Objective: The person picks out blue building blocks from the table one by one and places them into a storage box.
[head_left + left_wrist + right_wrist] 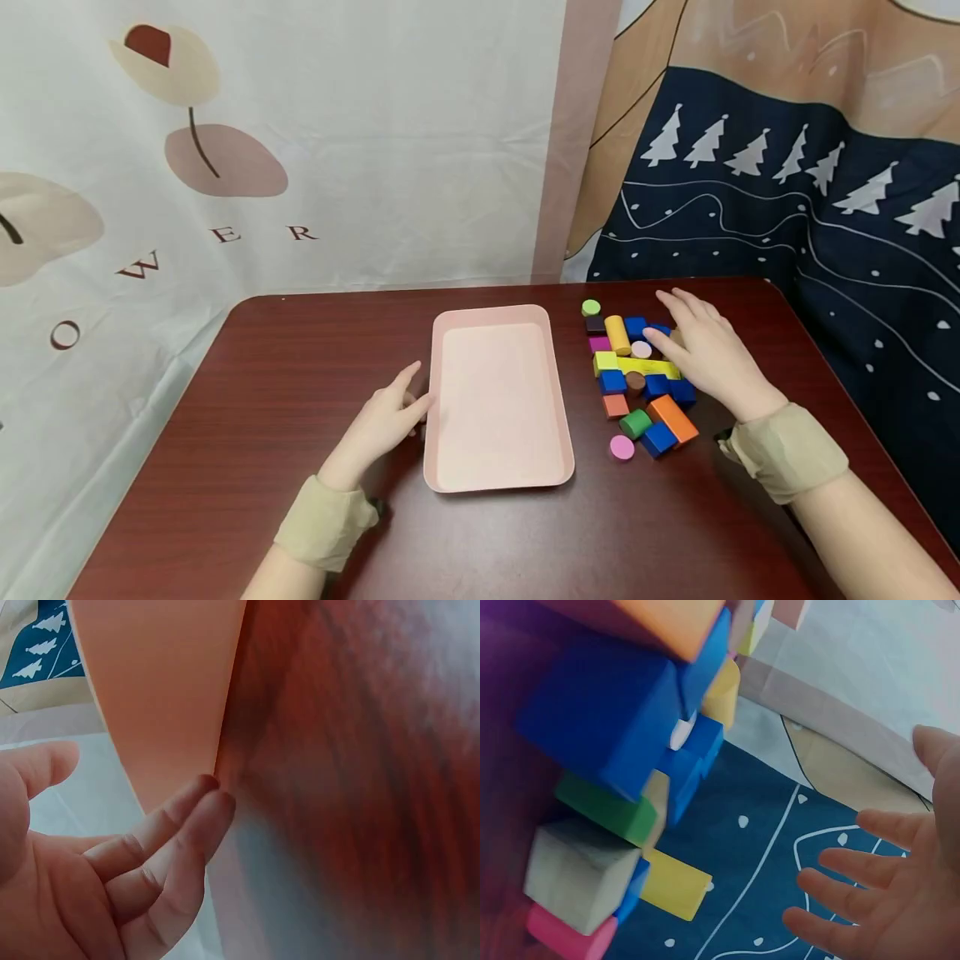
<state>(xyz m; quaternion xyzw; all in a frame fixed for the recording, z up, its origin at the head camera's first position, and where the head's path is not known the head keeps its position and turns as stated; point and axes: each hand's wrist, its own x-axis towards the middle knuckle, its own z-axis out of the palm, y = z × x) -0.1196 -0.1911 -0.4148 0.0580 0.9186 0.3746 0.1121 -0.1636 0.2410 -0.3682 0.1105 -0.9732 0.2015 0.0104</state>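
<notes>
A pink rectangular tray (498, 400) lies on the table, its inside bare. Beside its left edge is my left hand (386, 421), fingers loosely bent; in the left wrist view the fingertips (217, 799) are close to the tray's side wall (165, 697), and I cannot tell whether they touch it. My right hand (708, 350) hovers over the far right part of a group of colored wooden blocks, fingers spread and holding nothing. Among these are an orange block (672, 419), a green cylinder (636, 424), a yellow cylinder (618, 335) and a blue block (600, 712). The hand hides some blocks.
The dark red-brown table (315, 367) has its back edge against a white cloth (412, 150) with printed flowers. A navy cloth (750, 225) with white trees hangs at the right. A pink round block (622, 447) lies at the group's near end.
</notes>
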